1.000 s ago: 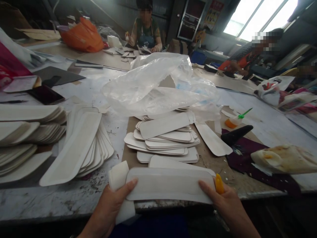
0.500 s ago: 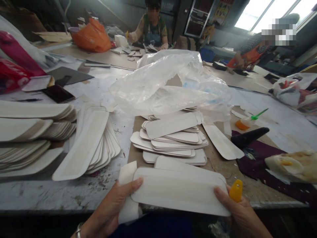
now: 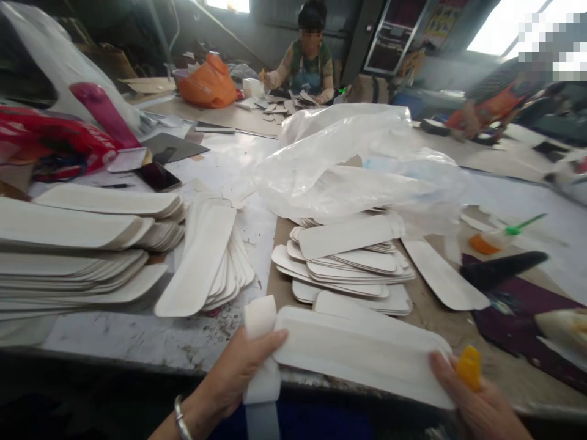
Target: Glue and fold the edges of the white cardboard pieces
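Note:
A long white panel with rounded corners (image 3: 362, 354) spans between my hands at the front table edge. My left hand (image 3: 238, 366) grips its left end, thumb on top, together with a folded white strip (image 3: 261, 318) that hangs below the edge. My right hand (image 3: 472, 391) pinches the panel's right end and also has a yellow-handled tool (image 3: 468, 368) between its fingers; the tool's other end is hidden. Just behind the panel lies a stack of similar white pieces (image 3: 353, 263). A fanned pile of them (image 3: 202, 263) is to the left.
More white stacks (image 3: 68, 226) fill the far left, near a phone (image 3: 158, 176). Clear plastic sheeting (image 3: 348, 165) lies behind the middle stack. At right are a black object (image 3: 504, 269), a bottle with orange contents (image 3: 490, 243) and dark cloth (image 3: 527, 324). Two people work across the table.
The view has swung left, so the table items appear further right. Both hands still hold the panel. The white strip at my left hand now looks more folded and hangs lower.

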`<control>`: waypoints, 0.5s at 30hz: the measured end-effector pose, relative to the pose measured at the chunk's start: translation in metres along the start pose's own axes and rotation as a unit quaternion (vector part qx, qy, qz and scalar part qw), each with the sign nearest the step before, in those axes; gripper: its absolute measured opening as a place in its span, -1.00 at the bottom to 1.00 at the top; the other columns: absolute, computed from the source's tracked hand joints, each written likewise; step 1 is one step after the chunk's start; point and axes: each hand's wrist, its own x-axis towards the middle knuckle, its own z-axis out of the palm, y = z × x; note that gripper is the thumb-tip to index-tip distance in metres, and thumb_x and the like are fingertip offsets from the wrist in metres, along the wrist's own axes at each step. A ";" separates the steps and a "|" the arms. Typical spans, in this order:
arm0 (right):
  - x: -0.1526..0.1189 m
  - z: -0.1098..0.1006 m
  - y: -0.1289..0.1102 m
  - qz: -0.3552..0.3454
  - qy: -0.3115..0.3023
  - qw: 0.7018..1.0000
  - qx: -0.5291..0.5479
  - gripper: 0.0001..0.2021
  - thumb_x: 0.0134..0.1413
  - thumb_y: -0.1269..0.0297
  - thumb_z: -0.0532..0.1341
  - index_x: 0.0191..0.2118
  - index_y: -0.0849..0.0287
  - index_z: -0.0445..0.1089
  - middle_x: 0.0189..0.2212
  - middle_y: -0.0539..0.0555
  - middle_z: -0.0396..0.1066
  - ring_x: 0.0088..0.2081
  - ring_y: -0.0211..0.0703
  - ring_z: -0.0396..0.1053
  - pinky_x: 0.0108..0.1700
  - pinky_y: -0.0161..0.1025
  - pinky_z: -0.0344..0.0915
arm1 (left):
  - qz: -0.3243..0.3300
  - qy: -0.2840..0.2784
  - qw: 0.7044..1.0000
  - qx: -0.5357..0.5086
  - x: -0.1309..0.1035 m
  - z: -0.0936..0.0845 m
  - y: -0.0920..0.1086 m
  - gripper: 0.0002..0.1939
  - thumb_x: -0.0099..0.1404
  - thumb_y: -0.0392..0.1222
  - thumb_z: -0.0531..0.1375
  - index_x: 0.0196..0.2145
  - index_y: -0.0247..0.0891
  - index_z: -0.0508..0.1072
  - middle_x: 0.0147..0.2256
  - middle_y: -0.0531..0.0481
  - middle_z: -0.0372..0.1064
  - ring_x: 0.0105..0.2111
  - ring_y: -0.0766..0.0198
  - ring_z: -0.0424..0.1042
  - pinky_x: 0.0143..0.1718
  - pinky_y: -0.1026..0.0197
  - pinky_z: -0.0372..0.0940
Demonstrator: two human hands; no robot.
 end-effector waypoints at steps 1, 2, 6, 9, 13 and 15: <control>-0.002 0.001 0.000 -0.001 -0.014 1.000 0.025 -0.60 -0.12 -0.14 0.24 -0.52 0.13 0.26 -0.74 -0.07 0.20 -0.67 -0.26 0.15 -0.66 -0.33 0.07 | 0.003 0.011 1.000 0.004 -0.001 -0.001 0.000 -0.38 -0.07 -0.05 0.40 -0.07 -0.34 0.39 -0.29 -0.14 0.48 -0.34 0.09 0.47 -0.33 0.22 0.38; -0.004 0.002 -0.001 -0.002 -0.026 0.998 0.049 -0.57 -0.11 -0.16 0.22 -0.55 0.14 0.23 -0.74 -0.09 0.16 -0.67 -0.29 0.10 -0.64 -0.35 0.04 | -0.005 0.029 1.000 0.007 -0.001 -0.001 -0.001 -0.39 -0.06 -0.05 0.39 -0.06 -0.33 0.39 -0.27 -0.14 0.48 -0.32 0.07 0.47 -0.31 0.21 0.39; -0.006 0.003 -0.002 -0.043 -0.052 0.994 0.082 -0.49 -0.05 -0.19 0.15 -0.65 0.17 0.11 -0.76 -0.11 0.05 -0.67 -0.38 -0.03 -0.59 -0.37 -0.06 | -0.027 0.054 0.997 0.041 0.005 -0.006 -0.004 -0.37 -0.03 -0.06 0.37 0.00 -0.21 0.33 -0.22 -0.04 0.48 -0.26 0.10 0.48 -0.26 0.25 0.39; -0.006 0.004 -0.003 -0.040 -0.042 0.996 0.063 -0.49 -0.05 -0.22 0.13 -0.61 0.18 0.12 -0.75 -0.11 0.09 -0.67 -0.39 -0.02 -0.58 -0.38 -0.10 | -0.041 0.070 0.995 0.061 0.008 -0.007 -0.005 -0.39 -0.04 -0.03 0.38 -0.04 -0.22 0.35 -0.24 -0.02 0.49 -0.28 0.12 0.48 -0.25 0.28 0.39; -0.008 0.007 -0.004 -0.034 -0.037 0.999 0.016 -0.52 -0.18 -0.16 0.26 -0.50 0.18 0.15 -0.73 -0.18 0.04 -0.66 -0.43 -0.04 -0.59 -0.41 -0.15 | -0.037 0.089 0.994 0.059 0.011 -0.008 -0.009 -0.37 -0.10 -0.01 0.41 -0.07 -0.23 0.37 -0.29 -0.03 0.50 -0.28 0.12 0.48 -0.26 0.29 0.39; -0.008 0.009 -0.003 -0.029 -0.049 0.998 0.036 -0.54 -0.21 -0.10 0.30 -0.44 0.18 0.16 -0.71 -0.20 0.00 -0.66 -0.44 -0.06 -0.60 -0.43 -0.18 | -0.040 0.084 0.995 0.044 0.012 -0.010 -0.011 -0.43 -0.12 -0.03 0.42 -0.15 -0.25 0.41 -0.36 -0.04 0.51 -0.35 0.12 0.49 -0.32 0.29 0.40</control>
